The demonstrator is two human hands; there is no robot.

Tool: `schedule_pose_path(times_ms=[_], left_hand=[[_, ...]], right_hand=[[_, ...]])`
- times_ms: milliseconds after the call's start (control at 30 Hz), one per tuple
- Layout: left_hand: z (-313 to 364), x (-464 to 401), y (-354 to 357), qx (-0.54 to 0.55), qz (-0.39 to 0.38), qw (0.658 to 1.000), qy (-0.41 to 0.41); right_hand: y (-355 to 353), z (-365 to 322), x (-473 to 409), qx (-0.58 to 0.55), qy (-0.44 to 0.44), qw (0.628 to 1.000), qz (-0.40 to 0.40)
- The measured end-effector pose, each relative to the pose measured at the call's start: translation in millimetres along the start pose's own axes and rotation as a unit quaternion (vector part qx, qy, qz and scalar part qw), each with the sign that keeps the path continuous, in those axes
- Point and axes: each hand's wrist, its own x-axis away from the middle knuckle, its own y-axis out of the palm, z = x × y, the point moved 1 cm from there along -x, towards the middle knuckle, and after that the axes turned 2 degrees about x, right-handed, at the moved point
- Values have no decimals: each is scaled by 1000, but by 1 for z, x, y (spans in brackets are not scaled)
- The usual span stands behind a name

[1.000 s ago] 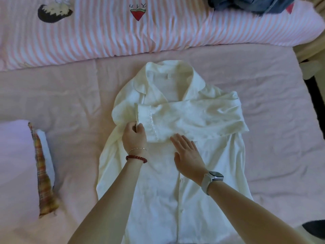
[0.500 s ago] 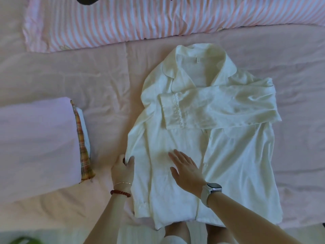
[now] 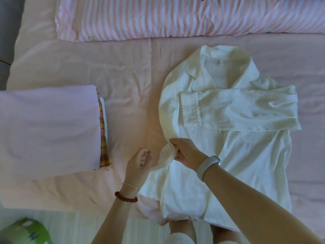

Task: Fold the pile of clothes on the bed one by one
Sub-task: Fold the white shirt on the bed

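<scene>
Spread front-up on the pink bed sheet [image 3: 123, 81], right of centre: white collared shirt [image 3: 246, 164], collar at the far end, hem at the near edge of the bed. Folded flat across the chest, one sleeve [image 3: 237, 110], its buttoned cuff pointing left. Bunched along the shirt's left side, the other sleeve [image 3: 167, 131], lifted slightly near its lower part. Pinching that bunched sleeve, right hand [image 3: 188, 152], thumb and fingers curled round the cloth, pale watch [image 3: 208, 167] on the wrist. Just left of it, left hand [image 3: 139, 164], fingers curled inward; possibly catching the sleeve's lower end, though contact unclear from this angle. On that wrist, red bead bracelet [image 3: 125, 199] and a thin chain. Well left of the shirt, folded lilac garment [image 3: 47, 131] stacked over a plaid one [image 3: 103, 138]. Along the far side, pink-and-white striped pillow [image 3: 175, 16]. At the near left corner, blurred green object [image 3: 26, 231].
</scene>
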Motion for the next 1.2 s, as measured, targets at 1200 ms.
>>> schedule_pose_path(times_ms=[1200], left_hand=[[53,40,-36,-203,-239,948,44]], right_hand=[[23,9,48,106,-55,988,-97]])
